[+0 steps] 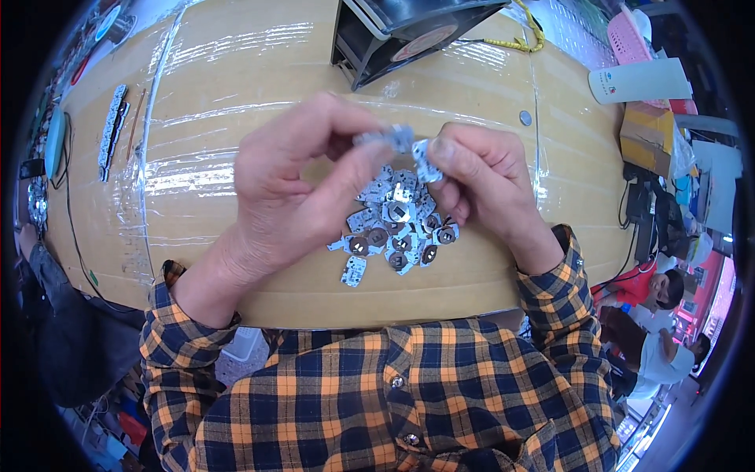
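Over the table, my left hand (295,177) pinches a small white circuit board (401,138), blurred by motion, between thumb and fingers. Close beside it, my right hand (487,169) grips another small circuit board (425,162) by its upper right edge. The two boards are almost touching; whether they are joined, I cannot tell. Below and between my hands spreads a pile of small circuit boards (377,189), several bearing round, dark coin-cell holders (399,242). One board (354,271) lies apart at the pile's near left.
A black boxy fan-like device (370,47) stands at the far middle. A strip of boards (112,134) and a thin brown stick (136,122) lie left. A coin-like disc (525,118), white cup (638,82), cardboard box (646,139) and pink basket (627,38) are right. People (641,289) are beyond.
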A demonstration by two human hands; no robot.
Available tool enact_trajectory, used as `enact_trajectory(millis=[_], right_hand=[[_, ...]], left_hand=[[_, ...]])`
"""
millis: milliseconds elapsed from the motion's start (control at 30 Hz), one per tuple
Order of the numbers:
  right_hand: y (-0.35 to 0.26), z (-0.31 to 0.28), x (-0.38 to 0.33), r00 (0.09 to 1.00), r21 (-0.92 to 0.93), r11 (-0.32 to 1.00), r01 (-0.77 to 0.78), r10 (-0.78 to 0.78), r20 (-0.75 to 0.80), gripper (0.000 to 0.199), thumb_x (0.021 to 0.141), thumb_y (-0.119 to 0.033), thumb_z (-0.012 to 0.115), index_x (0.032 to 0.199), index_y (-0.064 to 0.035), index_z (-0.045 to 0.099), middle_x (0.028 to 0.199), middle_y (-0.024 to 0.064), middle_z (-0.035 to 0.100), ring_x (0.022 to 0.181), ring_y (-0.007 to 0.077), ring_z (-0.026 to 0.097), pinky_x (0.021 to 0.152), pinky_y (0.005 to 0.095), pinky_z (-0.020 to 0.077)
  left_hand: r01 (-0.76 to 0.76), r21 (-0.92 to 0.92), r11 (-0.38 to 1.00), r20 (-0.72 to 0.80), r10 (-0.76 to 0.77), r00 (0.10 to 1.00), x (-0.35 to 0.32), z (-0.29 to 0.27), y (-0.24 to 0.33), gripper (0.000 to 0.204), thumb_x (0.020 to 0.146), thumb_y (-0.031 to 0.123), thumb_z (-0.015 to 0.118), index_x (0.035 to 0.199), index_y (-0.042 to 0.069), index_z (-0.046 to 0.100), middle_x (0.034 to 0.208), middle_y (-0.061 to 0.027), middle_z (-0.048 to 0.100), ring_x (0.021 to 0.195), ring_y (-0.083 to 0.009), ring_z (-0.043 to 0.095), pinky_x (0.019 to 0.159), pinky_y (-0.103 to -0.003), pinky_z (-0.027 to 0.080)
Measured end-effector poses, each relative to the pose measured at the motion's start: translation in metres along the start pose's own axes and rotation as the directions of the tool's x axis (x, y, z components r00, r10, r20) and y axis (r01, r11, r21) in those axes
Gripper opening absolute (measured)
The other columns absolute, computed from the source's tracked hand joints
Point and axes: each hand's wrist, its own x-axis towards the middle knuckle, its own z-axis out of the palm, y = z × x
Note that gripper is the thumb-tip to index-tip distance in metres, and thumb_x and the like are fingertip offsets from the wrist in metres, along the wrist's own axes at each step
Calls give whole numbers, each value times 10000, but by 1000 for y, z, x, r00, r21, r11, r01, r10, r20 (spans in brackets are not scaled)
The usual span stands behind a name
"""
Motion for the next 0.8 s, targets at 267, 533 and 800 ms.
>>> enact_trajectory(millis=[267,533,800], right_hand=[[2,0,-2,965,-335,910,243,-261,-8,301,963,-219,535,756,-14,611,556,-40,493,463,2,436,430,161,332],[0,-7,-3,951,-450,838,310,-266,161,304,967,-202,533,750,2,596,592,-34,504,514,23,458,453,176,347],[-2,-4,-4,972,-329,920,214,-235,-24,293,964,-178,540,754,15,605,569,-26,483,514,38,437,455,209,348]], left_hand=[[218,-72,973,121,-209,970,-4,-1,1,81,859,-6,630,937,-24,619,790,-35,639,667,-46,592,586,-177,476],[312,-203,928,117,-293,949,-4,-3,1,123,869,30,651,976,-22,620,812,-31,677,659,-33,601,595,-164,484],[367,-253,895,96,-354,930,-2,-4,4,115,860,12,649,968,-23,634,825,-34,676,680,-38,609,612,-163,487]])
